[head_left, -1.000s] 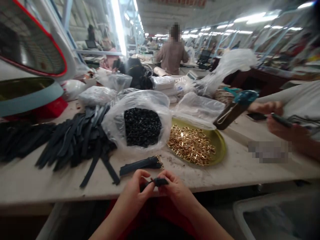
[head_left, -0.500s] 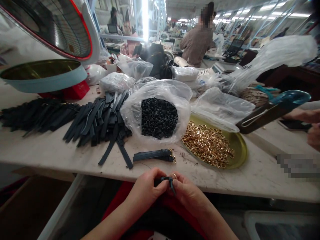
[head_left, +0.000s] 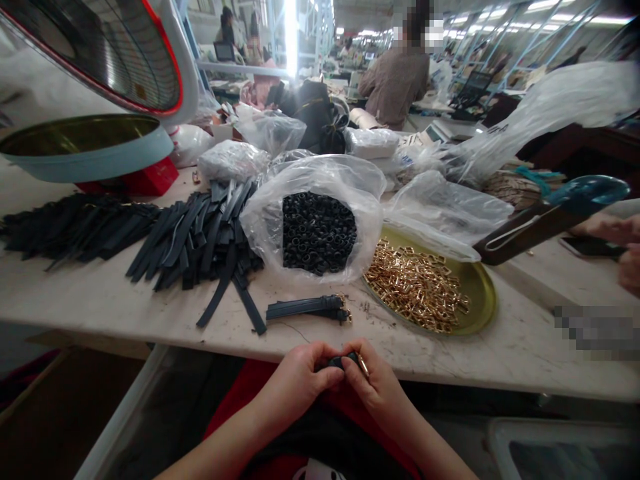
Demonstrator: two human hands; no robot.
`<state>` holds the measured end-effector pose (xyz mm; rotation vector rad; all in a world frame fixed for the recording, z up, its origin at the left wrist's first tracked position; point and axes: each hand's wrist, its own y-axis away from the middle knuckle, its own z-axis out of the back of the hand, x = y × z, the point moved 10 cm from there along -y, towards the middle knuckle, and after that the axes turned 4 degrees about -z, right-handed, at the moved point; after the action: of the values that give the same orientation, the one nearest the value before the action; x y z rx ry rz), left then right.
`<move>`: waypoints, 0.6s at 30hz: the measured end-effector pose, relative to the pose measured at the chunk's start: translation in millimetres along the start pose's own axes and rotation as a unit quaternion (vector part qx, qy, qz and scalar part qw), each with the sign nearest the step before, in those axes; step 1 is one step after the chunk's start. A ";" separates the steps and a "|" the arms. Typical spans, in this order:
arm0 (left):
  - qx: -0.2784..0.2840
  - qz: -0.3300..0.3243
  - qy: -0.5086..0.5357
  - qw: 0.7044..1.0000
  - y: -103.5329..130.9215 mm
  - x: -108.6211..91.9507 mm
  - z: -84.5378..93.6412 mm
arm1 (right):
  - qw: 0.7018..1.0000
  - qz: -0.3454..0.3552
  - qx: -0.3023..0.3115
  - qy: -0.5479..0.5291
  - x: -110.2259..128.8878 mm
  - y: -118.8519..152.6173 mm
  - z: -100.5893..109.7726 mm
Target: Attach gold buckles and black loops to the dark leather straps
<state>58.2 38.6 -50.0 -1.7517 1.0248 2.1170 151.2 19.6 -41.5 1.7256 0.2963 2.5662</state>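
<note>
Both my hands meet just below the table's front edge, pinching one small black strap piece with a gold buckle at its right end. My left hand grips the strap's left side and my right hand holds the buckle end. A few finished dark straps with gold fittings lie on the table just beyond my fingers. Behind them a clear plastic bag of black rings stands open, and a green-gold round tray holds several gold buckles.
A pile of dark straps spreads over the table's left half. A light blue bowl and a fan stand at the far left. Another person's hands and a brown bottle with a blue cap are at right. Plastic bags crowd the back.
The view tilted down and right early on, then steadied. My hands stayed together on the strap piece, turning it; the gold buckle now shows at my right fingertips.
</note>
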 end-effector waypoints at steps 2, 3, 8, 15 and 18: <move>0.008 0.013 0.024 1.000 0.9 3.1 -2.3 | 1.000 0.000 0.017 0.016 -0.5 2.8 -2.6; 0.014 0.019 0.038 0.999 1.9 3.8 -3.2 | 0.999 -0.002 0.023 0.024 -1.0 3.4 -2.9; 0.037 0.032 0.066 0.997 6.6 2.8 -6.0 | 0.996 0.009 0.050 0.069 3.3 5.1 -3.1; 0.047 0.030 0.044 0.997 6.3 8.4 -14.0 | 0.991 0.020 0.089 0.101 11.9 11.4 -3.6; 0.050 0.036 0.022 0.998 8.0 9.2 -13.7 | 0.989 0.039 0.092 0.112 15.8 13.8 -3.5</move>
<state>61.8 21.8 -56.3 -1.7452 1.2021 2.0394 143.0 7.7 -25.9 1.5272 0.4984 2.8779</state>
